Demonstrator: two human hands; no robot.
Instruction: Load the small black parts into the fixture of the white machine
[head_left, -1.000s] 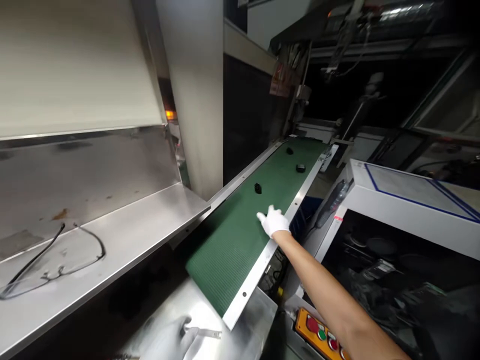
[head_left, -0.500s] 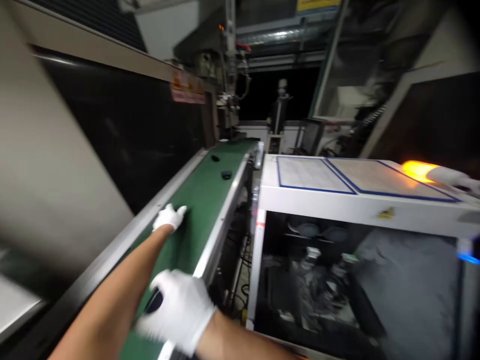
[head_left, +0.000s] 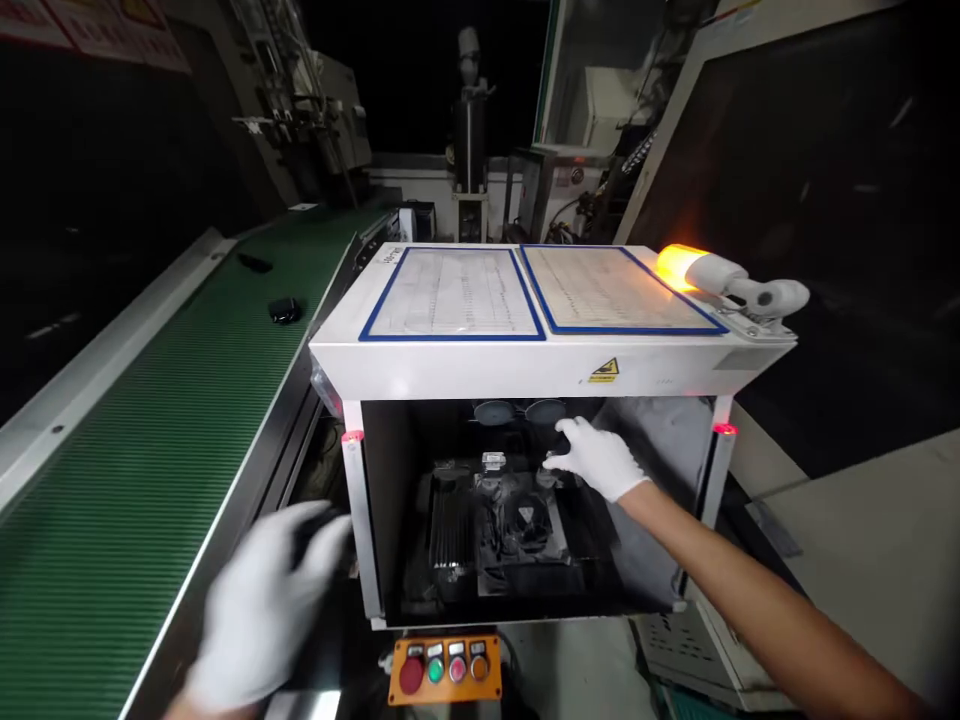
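Observation:
My right hand (head_left: 596, 458), in a white glove, is inside the opening of a white box-shaped machine (head_left: 465, 370). Its thumb and fingers are apart with nothing visible between them, above the right side of a dark fixture (head_left: 525, 520) with shiny parts. My left hand (head_left: 259, 600), also gloved, is blurred between the green conveyor belt (head_left: 172, 400) and the machine's left post. A dark patch shows between its fingers; whether it is an object or background is unclear. Two small black pieces, one (head_left: 285, 310) nearer and one (head_left: 255, 263) farther, lie on the belt.
Red-lit posts (head_left: 356, 520) flank the opening. Below it is an orange button box (head_left: 445, 670). Two blue-framed sheets (head_left: 454, 295) and a glowing orange lamp (head_left: 686, 268) are on the machine's top. A metal rail (head_left: 112, 355) edges the belt.
The view has turned right toward the machine. My right hand, which held a black object near the belt, is now in the opening with fingers apart. My left hand has come back off the belt.

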